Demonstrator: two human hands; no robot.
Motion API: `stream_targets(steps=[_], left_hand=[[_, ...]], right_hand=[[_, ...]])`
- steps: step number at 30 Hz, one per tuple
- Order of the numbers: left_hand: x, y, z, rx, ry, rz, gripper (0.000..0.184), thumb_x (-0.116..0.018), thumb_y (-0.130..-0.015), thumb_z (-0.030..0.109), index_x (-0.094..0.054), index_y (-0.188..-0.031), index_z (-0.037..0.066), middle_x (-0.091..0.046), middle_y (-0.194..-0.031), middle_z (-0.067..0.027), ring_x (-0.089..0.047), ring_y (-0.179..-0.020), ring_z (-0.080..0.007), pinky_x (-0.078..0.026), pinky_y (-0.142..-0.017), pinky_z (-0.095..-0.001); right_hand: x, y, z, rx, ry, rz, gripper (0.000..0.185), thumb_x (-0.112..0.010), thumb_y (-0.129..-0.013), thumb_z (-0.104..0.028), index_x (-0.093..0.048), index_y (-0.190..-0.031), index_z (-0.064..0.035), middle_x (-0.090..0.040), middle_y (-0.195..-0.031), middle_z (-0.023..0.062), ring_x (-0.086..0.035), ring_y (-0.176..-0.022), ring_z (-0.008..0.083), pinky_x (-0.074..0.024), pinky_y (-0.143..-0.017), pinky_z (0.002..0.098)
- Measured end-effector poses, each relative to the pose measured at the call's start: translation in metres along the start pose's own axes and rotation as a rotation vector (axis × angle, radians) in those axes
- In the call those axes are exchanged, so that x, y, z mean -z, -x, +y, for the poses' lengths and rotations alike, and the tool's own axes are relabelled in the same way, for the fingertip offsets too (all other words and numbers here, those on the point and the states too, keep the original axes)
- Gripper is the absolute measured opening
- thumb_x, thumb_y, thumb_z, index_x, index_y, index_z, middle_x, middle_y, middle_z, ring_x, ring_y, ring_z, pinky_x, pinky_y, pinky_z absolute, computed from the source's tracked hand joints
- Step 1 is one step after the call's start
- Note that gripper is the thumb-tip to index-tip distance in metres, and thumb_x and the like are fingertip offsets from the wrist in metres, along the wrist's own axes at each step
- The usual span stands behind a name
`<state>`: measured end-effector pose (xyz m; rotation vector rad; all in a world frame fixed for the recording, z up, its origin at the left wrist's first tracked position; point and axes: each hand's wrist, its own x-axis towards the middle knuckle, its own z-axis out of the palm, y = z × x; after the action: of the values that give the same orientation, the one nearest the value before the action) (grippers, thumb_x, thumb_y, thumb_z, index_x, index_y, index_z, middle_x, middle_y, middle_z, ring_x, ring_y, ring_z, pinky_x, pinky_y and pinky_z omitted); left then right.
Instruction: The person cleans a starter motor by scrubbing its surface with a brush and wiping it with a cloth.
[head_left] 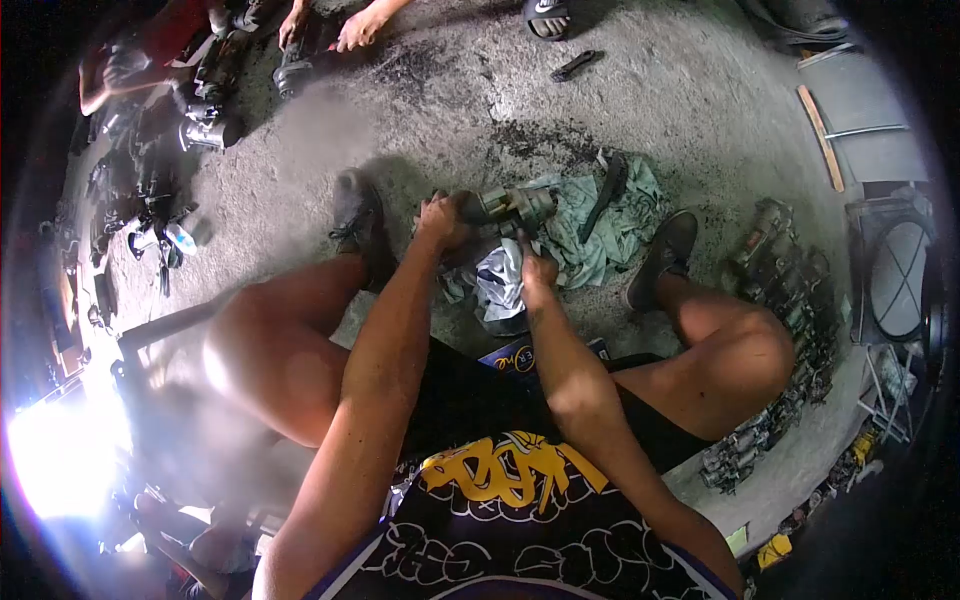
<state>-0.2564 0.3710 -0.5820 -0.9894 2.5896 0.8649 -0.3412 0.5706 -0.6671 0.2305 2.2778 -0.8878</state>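
Note:
A cylindrical metal part [507, 206], like a small motor, lies across the space between my feet, tilted slightly. My left hand [445, 220] is wrapped round its left end. My right hand [537, 265] is below the part's right end, a finger pointing up near it, with a grey-white cloth [499, 276] bunched beside the palm; the grip of its fingers is partly hidden. A greenish rag [595, 225] is spread on the floor to the right, with a dark strip-like piece [604, 198] lying on it.
Another person's hands [362, 28] work on metal parts at the top left. Similar parts [208, 132] line the left side. Many metal parts [790, 290] are piled at the right, near a black frame [897, 278]. A sandalled foot [547, 18] is at the top.

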Motion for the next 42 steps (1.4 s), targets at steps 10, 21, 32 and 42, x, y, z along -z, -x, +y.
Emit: stream_targets(steps=[10, 21, 32, 42], left_hand=[[0.001, -0.016, -0.013, 0.114, 0.033, -0.046, 0.071, -0.072, -0.065, 0.041, -0.049, -0.13, 0.026, -0.047, -0.131, -0.0132, -0.038, -0.127, -0.0344, -0.035, -0.102, -0.0514], [-0.017, -0.022, -0.026, 0.16, 0.077, -0.052, 0.077, -0.074, -0.063, 0.048, -0.046, -0.132, 0.028, -0.042, -0.136, -0.0131, -0.035, -0.129, -0.0395, -0.032, -0.104, -0.0543], [-0.013, -0.021, -0.021, 0.07, -0.024, 0.003, 0.077, -0.075, -0.061, 0.049, -0.05, -0.129, 0.022, -0.049, -0.131, -0.0144, -0.041, -0.127, -0.0308, -0.028, -0.108, -0.0481], [0.006, -0.011, -0.004, 0.139, 0.072, -0.032, 0.074, -0.075, -0.062, 0.044, -0.049, -0.13, 0.028, -0.043, -0.135, -0.013, -0.038, -0.126, -0.0396, -0.035, -0.103, -0.0522]], right_hand=[[0.02, 0.027, -0.014, -0.298, -0.997, -0.401, 0.042, -0.059, -0.078, -0.034, -0.061, -0.105, -0.0019, -0.064, -0.094, 0.0102, -0.062, -0.087, 0.0268, -0.0495, -0.077, 0.0402], [-0.012, 0.074, -0.019, 0.864, 0.22, 0.277, 0.044, -0.06, -0.079, -0.014, -0.052, -0.116, 0.0078, -0.055, -0.107, 0.0289, -0.051, -0.098, 0.0444, -0.0427, -0.086, 0.0461], [0.01, 0.059, -0.021, 0.903, 0.302, 0.193, 0.056, -0.059, -0.065, -0.008, -0.052, -0.119, 0.0033, -0.059, -0.095, 0.0268, -0.057, -0.089, 0.0408, -0.0477, -0.081, 0.0422], [0.002, 0.069, -0.014, 0.752, 0.354, 0.059, 0.049, -0.064, -0.068, -0.012, -0.055, -0.115, -0.0035, -0.06, -0.098, 0.0228, -0.058, -0.089, 0.0394, -0.0486, -0.079, 0.0435]])
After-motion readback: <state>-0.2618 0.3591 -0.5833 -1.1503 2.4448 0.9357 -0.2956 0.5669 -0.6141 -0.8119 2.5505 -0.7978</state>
